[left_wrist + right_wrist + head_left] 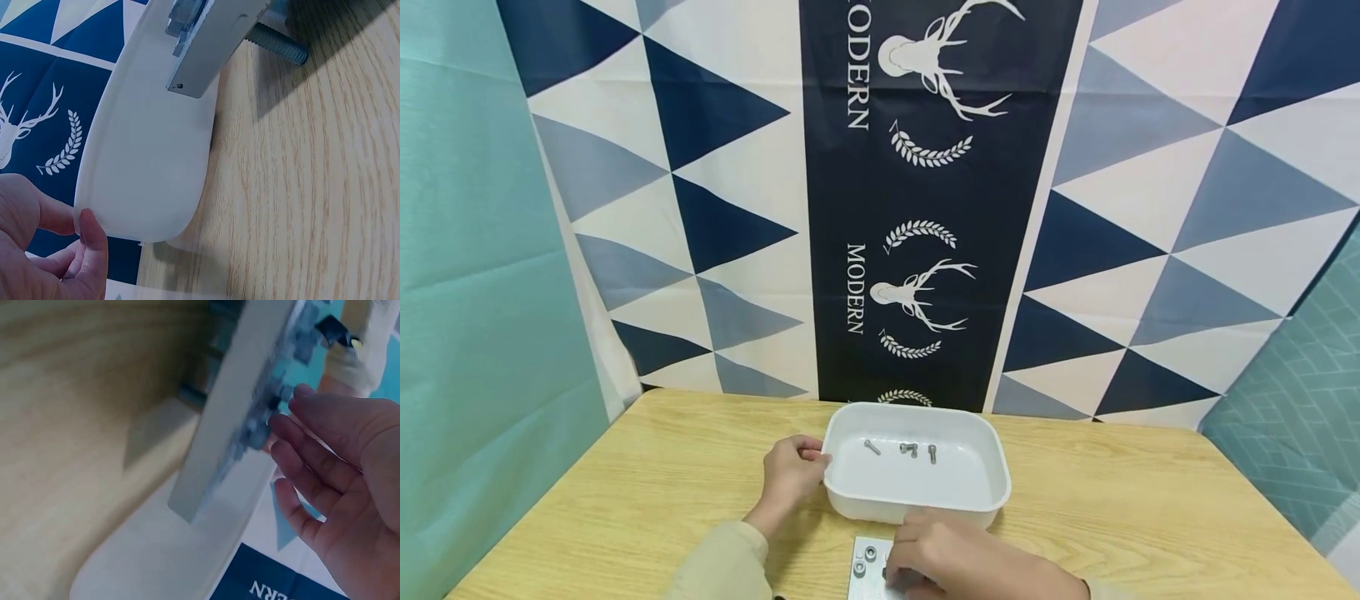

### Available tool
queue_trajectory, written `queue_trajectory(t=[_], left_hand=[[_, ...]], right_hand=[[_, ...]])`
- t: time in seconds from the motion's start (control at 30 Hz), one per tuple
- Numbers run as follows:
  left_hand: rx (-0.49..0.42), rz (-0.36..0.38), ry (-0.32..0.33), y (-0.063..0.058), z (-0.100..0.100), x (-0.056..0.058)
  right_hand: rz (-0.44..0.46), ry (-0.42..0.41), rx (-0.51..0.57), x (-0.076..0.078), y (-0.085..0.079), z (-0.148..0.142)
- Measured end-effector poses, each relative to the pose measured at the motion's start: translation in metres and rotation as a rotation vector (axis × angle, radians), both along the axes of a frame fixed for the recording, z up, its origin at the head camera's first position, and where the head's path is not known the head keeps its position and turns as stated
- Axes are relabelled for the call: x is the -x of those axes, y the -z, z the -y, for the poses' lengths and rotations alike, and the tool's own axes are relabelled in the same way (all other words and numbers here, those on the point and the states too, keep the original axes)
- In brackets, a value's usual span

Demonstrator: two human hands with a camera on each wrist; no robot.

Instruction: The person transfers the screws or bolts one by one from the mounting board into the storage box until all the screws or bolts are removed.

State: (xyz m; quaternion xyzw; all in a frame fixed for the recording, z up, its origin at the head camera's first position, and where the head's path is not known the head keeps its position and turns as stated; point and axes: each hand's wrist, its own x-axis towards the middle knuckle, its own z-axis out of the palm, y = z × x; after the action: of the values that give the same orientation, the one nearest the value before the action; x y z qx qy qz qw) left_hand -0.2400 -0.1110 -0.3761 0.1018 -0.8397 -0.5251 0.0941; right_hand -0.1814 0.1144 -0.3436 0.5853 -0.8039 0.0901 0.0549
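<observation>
My left hand (793,475) pinches the left rim of a white plastic tray (887,492) between thumb and fingers; the left wrist view shows this grip at the tray's (144,156) corner. Several loose bolts (932,453) lie inside the tray. In front of it is a metal plate (867,590) carrying socket-head bolts (870,552), with a threaded shank (281,45) sticking out below it. My right hand (951,554) is over the plate. In the right wrist view its thumb and index fingertips pinch a bolt head (277,402), which they partly cover.
The wooden table (715,442) extends to both sides of the tray. Behind it hangs a patterned cloth (917,208) with deer heads and triangles. A teal sheet (490,292) hangs on the left. The plate's near part runs past the head view's lower edge.
</observation>
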Motion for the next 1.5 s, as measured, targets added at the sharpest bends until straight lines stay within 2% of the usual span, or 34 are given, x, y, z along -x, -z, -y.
queue_trajectory(t=[0.1, 0.3, 0.43, 0.57, 0.73, 1.0, 1.23, 1.5], left_hand=[[-0.009, 0.018, -0.002, 0.004, 0.000, -0.004], [-0.013, 0.024, 0.014, 0.006, 0.001, -0.006], [0.008, 0.018, 0.021, -0.001, 0.006, 0.001], [0.023, 0.017, 0.033, -0.011, 0.009, 0.014], [0.026, 0.017, 0.041, -0.019, 0.011, 0.025], [0.005, 0.017, 0.058, -0.022, 0.013, 0.032], [-0.012, 0.017, 0.069, -0.017, 0.014, 0.028], [-0.026, 0.042, 0.077, -0.004, 0.014, 0.018]], right_hand=[[0.013, -0.022, -0.014, -0.006, 0.007, 0.002], [0.030, 0.012, -0.020, -0.011, 0.011, 0.003], [-0.050, 0.008, 0.010, -0.008, 0.009, 0.006], [-0.104, 0.026, 0.026, -0.001, 0.005, 0.008], [-0.113, 0.054, -0.001, 0.005, 0.000, 0.011], [-0.114, 0.061, -0.059, 0.002, -0.006, 0.014], [-0.105, 0.096, -0.066, 0.004, -0.010, 0.020], [-0.032, 0.169, -0.193, 0.004, -0.006, 0.030]])
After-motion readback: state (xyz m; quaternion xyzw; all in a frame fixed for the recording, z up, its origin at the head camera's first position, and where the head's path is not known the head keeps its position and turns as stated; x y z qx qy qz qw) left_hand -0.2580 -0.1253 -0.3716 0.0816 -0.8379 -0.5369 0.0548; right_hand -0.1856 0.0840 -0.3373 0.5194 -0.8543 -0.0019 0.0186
